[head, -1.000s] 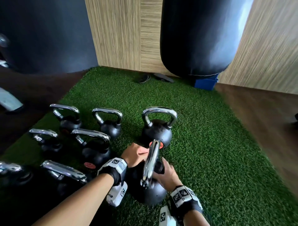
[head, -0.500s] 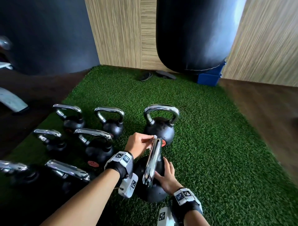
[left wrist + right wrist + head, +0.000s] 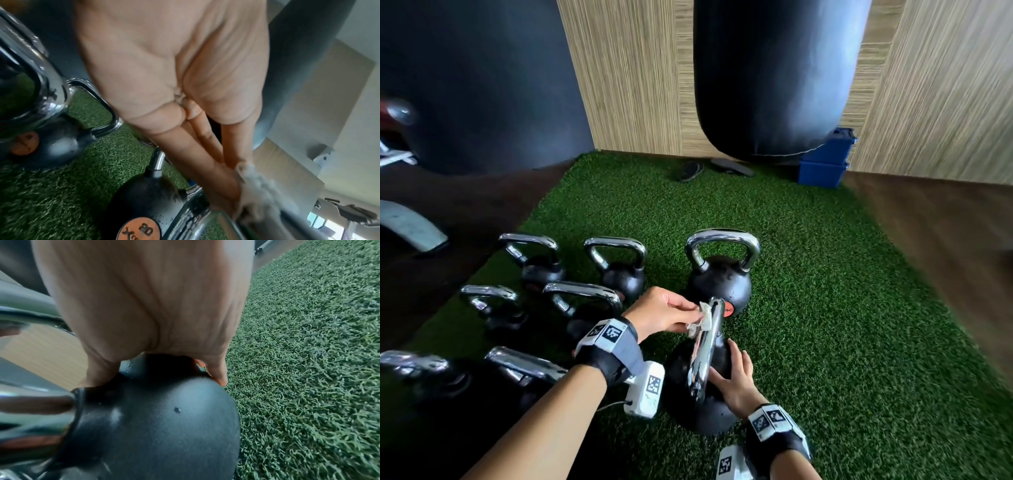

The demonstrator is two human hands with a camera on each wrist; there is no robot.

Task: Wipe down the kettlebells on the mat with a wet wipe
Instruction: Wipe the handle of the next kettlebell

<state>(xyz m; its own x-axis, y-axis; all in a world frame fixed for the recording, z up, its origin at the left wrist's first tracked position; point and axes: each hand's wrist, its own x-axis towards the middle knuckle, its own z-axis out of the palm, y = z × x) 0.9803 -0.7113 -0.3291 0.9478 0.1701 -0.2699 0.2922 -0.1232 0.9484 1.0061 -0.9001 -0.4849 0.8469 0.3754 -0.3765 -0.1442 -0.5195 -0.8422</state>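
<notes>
Kettlebell (image 3: 700, 394) handle under left hand (image 3: 659, 313), pinching wipe (image 3: 702, 317).

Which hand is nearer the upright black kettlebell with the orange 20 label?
Left. The left hand holds the wet wipe just before that kettlebell; the right hand rests nearer the camera, on the near kettlebell.

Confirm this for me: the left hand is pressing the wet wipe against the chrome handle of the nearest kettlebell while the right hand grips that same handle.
One thing is wrong. The right hand does not grip the handle; its fingers lie flat on the black ball of the nearest kettlebell, steadying it, as the right wrist view shows. The rest holds: the left hand presses the wet wipe against the chrome handle.
</notes>
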